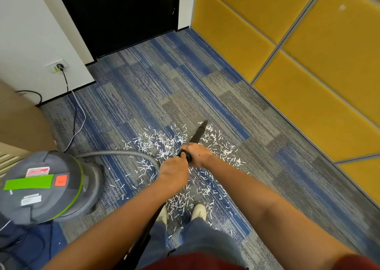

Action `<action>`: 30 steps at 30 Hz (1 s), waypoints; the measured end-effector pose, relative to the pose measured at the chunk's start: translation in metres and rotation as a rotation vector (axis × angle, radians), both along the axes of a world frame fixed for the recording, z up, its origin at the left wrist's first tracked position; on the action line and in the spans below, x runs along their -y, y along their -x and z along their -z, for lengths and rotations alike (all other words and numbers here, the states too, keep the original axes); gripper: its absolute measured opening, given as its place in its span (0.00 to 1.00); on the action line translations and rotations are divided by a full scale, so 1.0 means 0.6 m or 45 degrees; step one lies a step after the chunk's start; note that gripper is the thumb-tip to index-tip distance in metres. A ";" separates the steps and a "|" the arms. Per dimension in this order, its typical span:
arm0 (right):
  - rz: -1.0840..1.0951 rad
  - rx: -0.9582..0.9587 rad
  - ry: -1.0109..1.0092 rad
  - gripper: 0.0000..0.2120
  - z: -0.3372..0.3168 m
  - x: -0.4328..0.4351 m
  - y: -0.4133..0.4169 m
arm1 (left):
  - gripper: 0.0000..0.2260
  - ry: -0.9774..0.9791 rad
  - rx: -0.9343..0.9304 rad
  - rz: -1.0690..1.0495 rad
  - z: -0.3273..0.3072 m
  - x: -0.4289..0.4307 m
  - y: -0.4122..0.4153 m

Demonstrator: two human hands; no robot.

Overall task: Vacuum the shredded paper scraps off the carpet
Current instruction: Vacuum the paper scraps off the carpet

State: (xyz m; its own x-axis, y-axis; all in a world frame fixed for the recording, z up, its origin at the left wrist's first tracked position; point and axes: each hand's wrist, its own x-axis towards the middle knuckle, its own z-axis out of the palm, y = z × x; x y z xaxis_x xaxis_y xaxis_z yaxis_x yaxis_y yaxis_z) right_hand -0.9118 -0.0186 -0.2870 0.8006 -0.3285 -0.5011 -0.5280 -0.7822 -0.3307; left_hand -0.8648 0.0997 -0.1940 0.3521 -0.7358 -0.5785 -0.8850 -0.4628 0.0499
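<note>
Scene is brightly and evenly lit; diffuse light appears to come from above. Only weak, soft-edged shadows are seen: one on the carpet (185, 74) at the base of the vacuum canister (41, 187), faint ones beside the shoes (198, 211). No hard glare is noted; a mild sheen is seen on the yellow wall panels (308, 43). Detail is lost in the black door (123, 12) and the wand (198, 133). Paper scraps (164, 142) are rendered sharp at centre. Wide-angle distortion is evident: panel seams are splayed toward the edges and forearms (267, 197) are stretched. The red shirt (195, 263) at the bottom edge is blurred.
</note>
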 end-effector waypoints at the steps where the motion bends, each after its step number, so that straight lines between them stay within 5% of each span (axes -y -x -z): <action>1: -0.019 0.001 0.004 0.07 -0.002 -0.003 -0.006 | 0.29 -0.013 0.007 -0.008 0.001 -0.004 -0.004; 30: -0.042 -0.071 0.046 0.09 -0.013 -0.129 -0.035 | 0.28 -0.055 -0.008 0.075 -0.017 -0.127 -0.039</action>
